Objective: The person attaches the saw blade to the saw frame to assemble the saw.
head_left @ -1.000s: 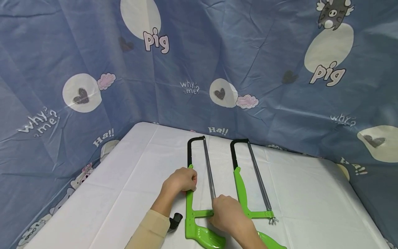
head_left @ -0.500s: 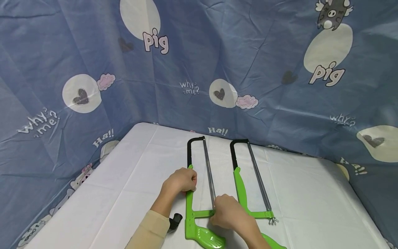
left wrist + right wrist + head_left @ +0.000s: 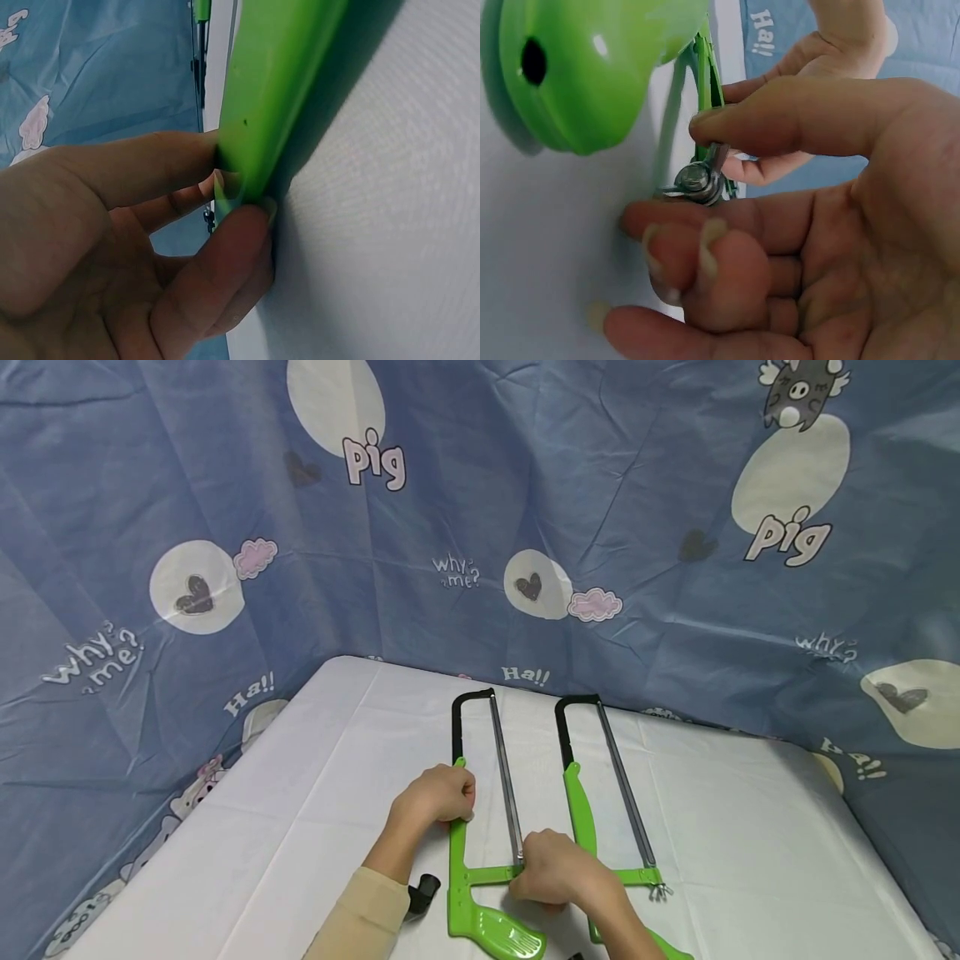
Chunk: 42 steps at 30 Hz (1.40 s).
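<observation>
A hacksaw with a green and black frame (image 3: 457, 843) lies flat on the white-covered table. My left hand (image 3: 438, 793) pinches the green part of its frame; in the left wrist view the thumb (image 3: 225, 262) and a finger (image 3: 172, 161) lie on either side of it. At the lower end of the blade (image 3: 506, 768), my right hand (image 3: 558, 868) works at the metal wing nut (image 3: 695, 180). The right wrist view shows that nut between thumb and index finger, the other fingers curled below. The green handle (image 3: 510, 933) is untouched.
A second green and black hacksaw (image 3: 581, 814) lies to the right, its lower part partly hidden by my right arm. Beside my left sleeve (image 3: 363, 910) is a black angled piece (image 3: 427, 889). A blue printed cloth (image 3: 465, 510) hangs behind the table (image 3: 360, 752).
My right hand has shifted slightly right and its fingers have changed pose at the wing nut, uncovering more of the blade's lower end. The left hand and both saws look still.
</observation>
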Available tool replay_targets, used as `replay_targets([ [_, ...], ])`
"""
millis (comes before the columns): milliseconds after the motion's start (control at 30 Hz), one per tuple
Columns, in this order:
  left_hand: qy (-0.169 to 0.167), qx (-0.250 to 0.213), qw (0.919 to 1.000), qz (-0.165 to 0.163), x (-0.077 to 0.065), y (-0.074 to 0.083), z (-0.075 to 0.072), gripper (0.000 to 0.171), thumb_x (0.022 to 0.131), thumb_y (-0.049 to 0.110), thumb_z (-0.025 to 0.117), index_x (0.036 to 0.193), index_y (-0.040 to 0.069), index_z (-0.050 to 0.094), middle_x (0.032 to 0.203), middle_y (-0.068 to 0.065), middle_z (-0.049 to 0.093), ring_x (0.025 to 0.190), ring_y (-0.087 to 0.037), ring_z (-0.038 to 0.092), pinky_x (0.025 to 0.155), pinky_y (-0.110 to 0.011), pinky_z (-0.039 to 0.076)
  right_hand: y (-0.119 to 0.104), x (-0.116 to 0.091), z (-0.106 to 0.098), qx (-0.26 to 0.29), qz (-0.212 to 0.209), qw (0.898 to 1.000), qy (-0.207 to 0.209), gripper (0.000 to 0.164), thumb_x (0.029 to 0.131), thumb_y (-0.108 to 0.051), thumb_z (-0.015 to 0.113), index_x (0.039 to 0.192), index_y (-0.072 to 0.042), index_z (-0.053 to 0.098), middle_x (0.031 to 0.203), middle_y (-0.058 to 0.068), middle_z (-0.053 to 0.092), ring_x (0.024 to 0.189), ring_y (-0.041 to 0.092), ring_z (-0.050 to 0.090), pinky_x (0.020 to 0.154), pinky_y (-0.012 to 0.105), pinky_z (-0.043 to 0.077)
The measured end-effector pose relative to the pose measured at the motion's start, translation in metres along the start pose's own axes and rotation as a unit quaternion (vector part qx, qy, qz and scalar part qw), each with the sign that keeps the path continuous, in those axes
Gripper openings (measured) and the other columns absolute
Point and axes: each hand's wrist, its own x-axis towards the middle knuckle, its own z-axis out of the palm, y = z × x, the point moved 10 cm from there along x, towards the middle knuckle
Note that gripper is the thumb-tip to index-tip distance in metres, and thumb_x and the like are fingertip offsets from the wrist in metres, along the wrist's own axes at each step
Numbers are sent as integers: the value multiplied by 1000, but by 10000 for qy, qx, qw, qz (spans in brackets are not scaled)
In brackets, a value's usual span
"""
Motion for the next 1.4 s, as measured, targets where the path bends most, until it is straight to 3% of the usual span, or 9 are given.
replay_targets([
  [333,-35,-18,10000,10,-1,-1,0,20,79,5,77,69,12,61,67,-1,58,51,-14,54,48,-24,42,3,0,3,583,-165,9973,-414,14,70,-7,62,56,-7,61,43,-1,53,36,9,48,41,29,44],
  [633,-20,20,10000,7,-1,-1,0,19,79,5,76,70,12,61,69,-2,59,53,-14,54,48,-25,43,4,2,6,691,-371,9940,-760,20,78,-7,67,59,-3,66,47,0,56,42,11,49,43,24,37],
  [833,-30,-12,10000,-5,-2,0,0,19,79,5,76,70,12,61,69,-2,58,52,-14,54,48,-24,43,4,1,4,672,-489,9933,-804,23,83,-8,70,61,-3,67,51,4,60,44,12,51,44,24,38],
  [1400,-73,-26,10000,-57,3,-2,2,19,80,6,76,71,12,61,70,-2,59,53,-15,55,49,-25,44,7,5,3,927,-588,9914,-718,19,80,5,71,63,-1,69,58,12,66,47,14,58,47,32,50],
])
